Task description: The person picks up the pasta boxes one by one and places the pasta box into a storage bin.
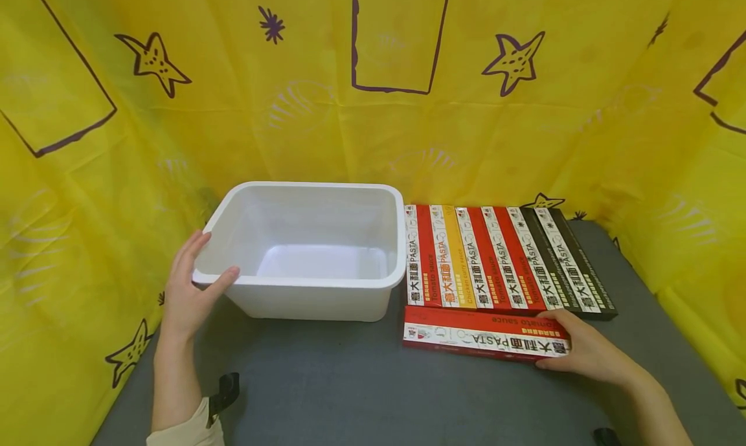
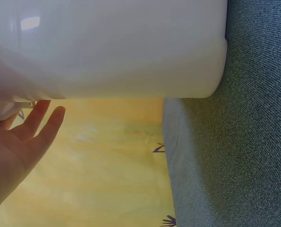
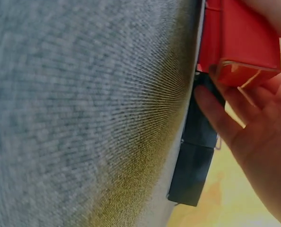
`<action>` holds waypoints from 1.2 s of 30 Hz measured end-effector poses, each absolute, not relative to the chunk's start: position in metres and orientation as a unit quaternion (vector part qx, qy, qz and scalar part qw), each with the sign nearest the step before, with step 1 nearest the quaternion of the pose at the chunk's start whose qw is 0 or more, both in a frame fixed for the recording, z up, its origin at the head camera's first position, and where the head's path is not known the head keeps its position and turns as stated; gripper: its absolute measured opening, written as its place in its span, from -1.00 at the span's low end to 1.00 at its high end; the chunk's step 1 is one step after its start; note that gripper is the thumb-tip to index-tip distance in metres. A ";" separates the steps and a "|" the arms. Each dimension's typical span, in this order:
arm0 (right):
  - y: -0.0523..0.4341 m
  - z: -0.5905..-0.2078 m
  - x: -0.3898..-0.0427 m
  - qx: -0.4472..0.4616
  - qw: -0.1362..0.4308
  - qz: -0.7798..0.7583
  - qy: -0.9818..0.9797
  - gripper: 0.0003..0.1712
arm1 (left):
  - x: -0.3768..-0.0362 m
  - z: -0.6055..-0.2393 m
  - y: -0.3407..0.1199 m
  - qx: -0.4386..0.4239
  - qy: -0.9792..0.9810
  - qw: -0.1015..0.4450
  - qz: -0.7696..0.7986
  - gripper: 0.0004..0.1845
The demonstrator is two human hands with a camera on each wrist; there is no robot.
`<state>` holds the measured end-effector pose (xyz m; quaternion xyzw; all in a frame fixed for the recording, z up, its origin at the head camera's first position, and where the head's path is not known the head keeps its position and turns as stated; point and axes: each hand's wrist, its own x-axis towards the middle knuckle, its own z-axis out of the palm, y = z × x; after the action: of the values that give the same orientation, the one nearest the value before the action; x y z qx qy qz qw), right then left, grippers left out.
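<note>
1. Head view: a white plastic bin [image 1: 303, 252] is seen on a grey bench [image 1: 326, 381], enclosed by a yellow star-printed cloth [image 1: 408, 129]. The bin's near-left rim is touched by the left hand [image 1: 189, 290], its fingers straight and relaxed, the thumb laid along the rim. Just right of the bin, a row of pasta boxes [image 1: 507, 258] in red, orange and black lies flat. In front of that row, a red pasta box [image 1: 484, 333] lies crosswise, white-striped and printed "PASTA"; its right end is gripped by the right hand [image 1: 588, 352].

2. Left wrist view: the bin's smooth white wall [image 2: 112, 47] is shown above the open palm [image 2: 13, 151], nothing being clasped.

3. Right wrist view: the red box's end flap [image 3: 244, 71] is seen pinched between thumb and curled fingers [image 3: 216, 113], a black box [image 3: 195, 165] just beyond.

4. Judged risk: because the long box is held by one end only, it could sag or slip if lifted, or the neighbouring row could be knocked askew.
</note>
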<state>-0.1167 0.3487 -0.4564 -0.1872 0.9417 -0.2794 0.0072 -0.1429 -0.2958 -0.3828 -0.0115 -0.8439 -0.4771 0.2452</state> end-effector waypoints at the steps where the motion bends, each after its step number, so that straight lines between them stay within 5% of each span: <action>1: 0.349 -0.456 -0.115 -0.187 0.001 -0.291 0.938 -0.16 | -0.143 -0.383 -0.296 -0.010 -0.844 0.244 -0.478 -0.21; 18: 0.340 -0.441 -0.107 -0.156 0.021 -0.386 0.909 -0.15 | -0.143 -0.385 -0.295 0.010 -0.839 0.240 -0.489 -0.23; 36: 0.330 -0.422 -0.104 -0.167 -0.078 -0.428 0.885 -0.14 | -0.142 -0.384 -0.292 0.015 -0.832 0.246 -0.496 -0.26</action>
<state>-0.1039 0.3304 -0.4221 -0.1673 0.8849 -0.4276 -0.0779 -0.1425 -0.2922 -0.3844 0.0150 -0.8324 -0.4964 0.2457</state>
